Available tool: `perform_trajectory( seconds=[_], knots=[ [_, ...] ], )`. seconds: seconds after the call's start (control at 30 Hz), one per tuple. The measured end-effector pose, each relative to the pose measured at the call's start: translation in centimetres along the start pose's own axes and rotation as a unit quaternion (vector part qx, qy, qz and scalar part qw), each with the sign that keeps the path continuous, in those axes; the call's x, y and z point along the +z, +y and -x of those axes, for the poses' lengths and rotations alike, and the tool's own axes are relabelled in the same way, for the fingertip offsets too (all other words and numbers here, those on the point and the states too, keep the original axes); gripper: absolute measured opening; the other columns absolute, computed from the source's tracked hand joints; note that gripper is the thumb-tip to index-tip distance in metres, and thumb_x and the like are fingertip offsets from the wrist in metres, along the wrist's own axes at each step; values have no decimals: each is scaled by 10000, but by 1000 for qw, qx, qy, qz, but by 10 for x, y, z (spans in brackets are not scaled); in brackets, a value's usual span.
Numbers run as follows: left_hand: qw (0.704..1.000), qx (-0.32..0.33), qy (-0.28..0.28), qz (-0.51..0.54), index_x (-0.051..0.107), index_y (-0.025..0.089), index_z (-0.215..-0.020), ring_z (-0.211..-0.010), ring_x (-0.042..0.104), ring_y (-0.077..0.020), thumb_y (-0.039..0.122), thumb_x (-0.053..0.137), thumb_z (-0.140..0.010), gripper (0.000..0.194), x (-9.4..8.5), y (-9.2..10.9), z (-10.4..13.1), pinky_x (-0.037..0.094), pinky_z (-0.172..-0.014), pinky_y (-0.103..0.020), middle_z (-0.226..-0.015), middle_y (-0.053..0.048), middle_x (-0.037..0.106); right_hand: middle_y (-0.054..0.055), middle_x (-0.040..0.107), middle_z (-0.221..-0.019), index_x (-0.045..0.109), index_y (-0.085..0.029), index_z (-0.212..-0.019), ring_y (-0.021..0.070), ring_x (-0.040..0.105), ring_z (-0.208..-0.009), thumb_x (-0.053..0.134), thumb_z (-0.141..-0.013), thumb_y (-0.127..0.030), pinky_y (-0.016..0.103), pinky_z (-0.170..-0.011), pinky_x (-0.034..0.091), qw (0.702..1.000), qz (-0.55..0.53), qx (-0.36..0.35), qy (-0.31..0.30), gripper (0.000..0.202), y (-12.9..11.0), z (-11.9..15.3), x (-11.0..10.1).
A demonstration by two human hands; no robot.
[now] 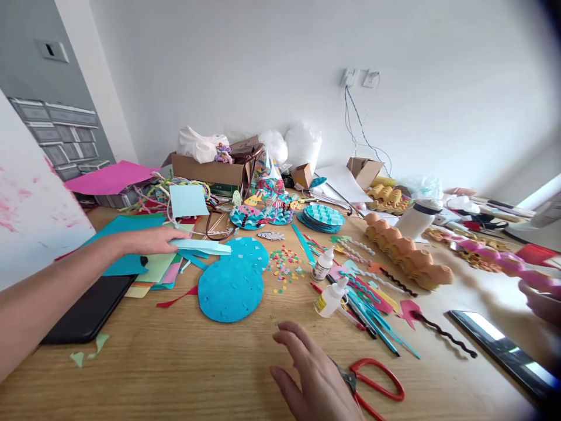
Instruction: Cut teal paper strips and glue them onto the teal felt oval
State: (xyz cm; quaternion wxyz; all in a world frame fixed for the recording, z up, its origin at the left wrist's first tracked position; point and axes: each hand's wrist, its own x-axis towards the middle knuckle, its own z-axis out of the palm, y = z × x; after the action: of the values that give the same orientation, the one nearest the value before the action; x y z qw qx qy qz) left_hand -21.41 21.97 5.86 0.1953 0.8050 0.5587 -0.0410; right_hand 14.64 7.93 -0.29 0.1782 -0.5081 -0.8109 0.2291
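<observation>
Right hand (312,377) spreads its fingers beside looped scissors (350,379); left hand (154,240) pinches narrow paper (204,247).

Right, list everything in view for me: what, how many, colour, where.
Large discs: two, blue, centre
Confetti: many, multicoloured, right of discs
Squeeze bottles: two, white, right of confetti
Scissors: one pair, red-handled, beside right hand
Disc stack: one, blue, behind confetti
Fish-decorated discs: two, blue, left of stack
Egg-carton strip: one, orange, right
Flask: one, white, behind egg-carton strip
Paper sheets: several, mixed colours, left
Flat slab: one, black, left
Cardboard box: one, brown, back left
Wall sockets: two, white, wall
Remaining clutter: too jumbled to count
Paper strip: one, pale blue, left hand
Left hand: one, bare, holding strip
Right hand: one, bare, near front edge, open
</observation>
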Motion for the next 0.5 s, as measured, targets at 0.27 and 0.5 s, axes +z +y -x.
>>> perform_trajectory(
  seconds=[0.27,0.5],
  knots=[
    [1000,1,12,-19,549,165,-1065,-863,552,-173,155,376,-755,355,-2,7,2,410,-718,-204,-982,-10,622,153,452,-1286,497,-163,-1199,300,420,-1205,601,-769,-314,390,-943,371,994,56,48,-79,467,-34,-66,-5],
    [996,-29,40,-72,591,180,-1036,-858,569,-168,134,421,-727,356,13,-14,-4,428,-739,-208,-964,-6,642,149,568,-1127,489,-139,-1159,292,526,-1072,592,-759,-396,378,-852,397,986,118,106,-44,486,-23,-113,3]
  ],
)
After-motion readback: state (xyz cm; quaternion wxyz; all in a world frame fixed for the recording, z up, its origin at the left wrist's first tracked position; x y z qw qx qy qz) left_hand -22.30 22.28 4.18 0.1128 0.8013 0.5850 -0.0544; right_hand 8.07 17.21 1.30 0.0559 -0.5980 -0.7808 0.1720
